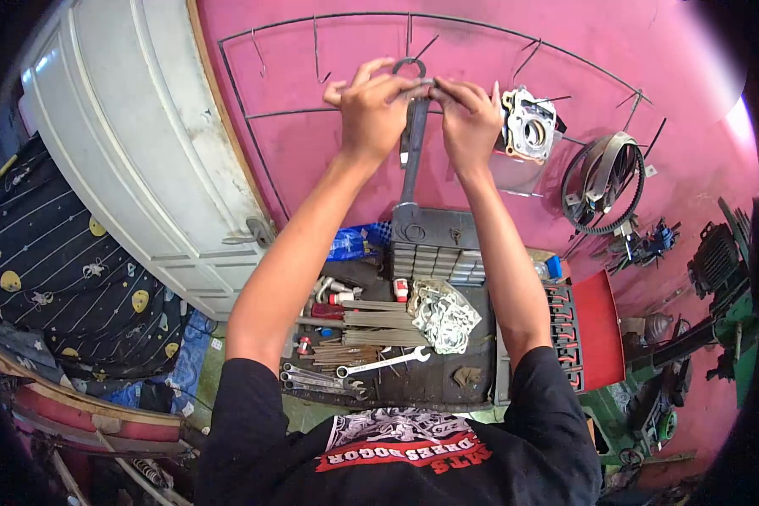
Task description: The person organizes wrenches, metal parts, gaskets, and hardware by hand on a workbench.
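Pink wall [354,169] filled the space ahead of you, with a thin wire frame [253,114] fixed across it. You had both arms raised, and your left hand [369,105] and right hand [470,118] met at the top of a long dark wrench [413,143] that hung straight down between your wrists. Your left fingers [358,84] were curled and pinched around the wrench's ring end up by the wire; your right fingers [455,91] were pressed together on the same spot from the other side, touching your left hand. Just to the right of your right hand, a grey metal engine part [531,125] hung on the wall, and farther right a toothed belt [603,181] hung beside some curved metal pieces. Below your arms, the tabletop [447,384] carried a silver spanner [383,363], a heap of chain [442,314] and a row of rods [378,320]. A white door [135,135] stood to the left.
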{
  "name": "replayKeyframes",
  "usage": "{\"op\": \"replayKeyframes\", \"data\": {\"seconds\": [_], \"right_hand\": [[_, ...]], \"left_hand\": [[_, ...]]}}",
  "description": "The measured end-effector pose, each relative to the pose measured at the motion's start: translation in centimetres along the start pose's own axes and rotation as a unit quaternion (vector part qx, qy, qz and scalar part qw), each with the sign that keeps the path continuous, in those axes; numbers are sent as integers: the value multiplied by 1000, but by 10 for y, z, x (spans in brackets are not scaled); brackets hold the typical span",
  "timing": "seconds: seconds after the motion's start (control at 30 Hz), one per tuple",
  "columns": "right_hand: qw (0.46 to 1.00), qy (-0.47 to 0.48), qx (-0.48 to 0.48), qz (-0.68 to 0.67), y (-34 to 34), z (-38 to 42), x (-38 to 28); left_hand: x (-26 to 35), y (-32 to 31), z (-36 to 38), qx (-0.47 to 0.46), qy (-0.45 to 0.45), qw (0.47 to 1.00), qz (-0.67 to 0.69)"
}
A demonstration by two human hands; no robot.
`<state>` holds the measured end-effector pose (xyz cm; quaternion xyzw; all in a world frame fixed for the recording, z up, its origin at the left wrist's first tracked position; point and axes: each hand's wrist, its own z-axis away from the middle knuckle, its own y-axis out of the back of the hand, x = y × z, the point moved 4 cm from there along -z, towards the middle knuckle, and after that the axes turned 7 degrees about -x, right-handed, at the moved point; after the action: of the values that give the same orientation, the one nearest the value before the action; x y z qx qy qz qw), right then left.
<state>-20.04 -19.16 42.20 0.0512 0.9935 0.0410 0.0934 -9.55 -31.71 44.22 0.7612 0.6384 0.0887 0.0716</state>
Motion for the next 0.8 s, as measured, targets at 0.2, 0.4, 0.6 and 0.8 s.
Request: {"op": "replayKeyframes", "data": {"seconds": [0.2, 0.4, 0.6, 0.8], "right_hand": [[999, 15, 32, -6, -4, -57, 18], [998, 22, 13, 59, -13, -81, 36], [999, 6, -1, 54, -23, -83, 49], [998, 14, 26, 62, -30, -77, 60]], "left_hand": [[-12, -29, -55, 30, 4, 999, 24], [-16, -51, -77, 14, 47, 999, 9], [-20, -61, -79, 6, 48, 998, -27], [-24, -69, -74, 11, 44, 998, -50]]}}
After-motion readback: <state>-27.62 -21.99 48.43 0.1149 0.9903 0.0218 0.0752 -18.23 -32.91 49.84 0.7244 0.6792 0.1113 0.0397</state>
